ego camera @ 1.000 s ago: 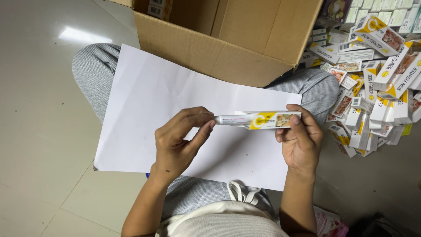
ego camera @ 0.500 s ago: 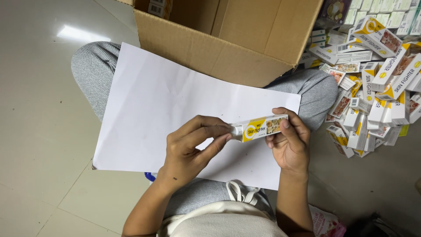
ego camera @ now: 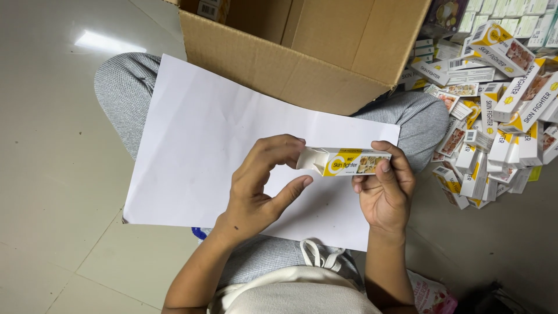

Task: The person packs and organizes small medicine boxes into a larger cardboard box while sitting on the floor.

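Carton point(ego camera: 349, 161), small, white and yellow, long and narrow, held level over a white paper sheet point(ego camera: 197, 145) that lies across the person's lap. Right hand point(ego camera: 386, 189) grips the carton's right end, thumb on the front face, fingers wrapped behind. Carton's left end flap stands open, white inside showing. Left hand point(ego camera: 261, 186) at that open end: fingers curled, fingertips touching the flap, thumb spread apart below and not on the carton. Left hand clamps nothing, only touches the flap. Cannot tell from this view what sits inside the carton.

Person sits cross-legged on a pale tiled floor point(ego camera: 52, 174), grey trousers point(ego camera: 119, 87), knees out both sides under the sheet. Big brown cardboard box point(ego camera: 302, 52), open top, stands just beyond the sheet, its near corner touching or overlapping the sheet's far edge. Heap of matching white and yellow cartons point(ego camera: 500, 116) on the floor to the right, by the right knee, lying at all angles, some stacked. Pink printed packet point(ego camera: 433, 296) at the bottom edge near the right forearm, partly cut off.
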